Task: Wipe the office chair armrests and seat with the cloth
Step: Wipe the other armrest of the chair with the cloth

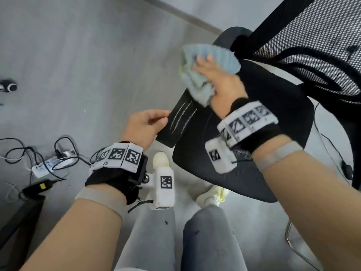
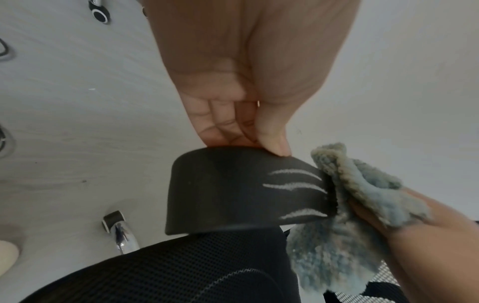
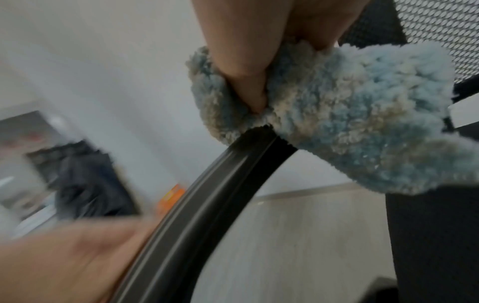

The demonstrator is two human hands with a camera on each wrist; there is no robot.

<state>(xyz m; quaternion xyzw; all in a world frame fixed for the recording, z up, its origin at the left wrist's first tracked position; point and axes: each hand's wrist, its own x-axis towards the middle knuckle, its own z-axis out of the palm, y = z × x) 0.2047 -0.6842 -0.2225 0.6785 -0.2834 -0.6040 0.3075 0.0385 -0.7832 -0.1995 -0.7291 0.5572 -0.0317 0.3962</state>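
Observation:
A black office chair with a mesh seat (image 1: 224, 173) and mesh backrest (image 1: 316, 36) stands in front of me. Its left armrest (image 1: 175, 124) is black with three white streaks (image 2: 298, 188) on the pad. My right hand (image 1: 216, 79) grips a fluffy light-blue cloth (image 1: 205, 61) and presses it on the far part of that armrest; the cloth (image 3: 350, 114) wraps over the pad's edge. My left hand (image 1: 150, 122) holds the near end of the armrest (image 2: 233, 188), thumb (image 2: 274, 141) on top and fingers along its outer side.
Grey floor lies all around. A power strip with tangled cables (image 1: 48, 163) and a black adapter (image 1: 37, 187) lie at the left. A chair castor (image 1: 8, 86) shows at far left. My legs and shoes (image 1: 213, 194) stand before the seat. A chrome chair leg (image 2: 124, 235) is below.

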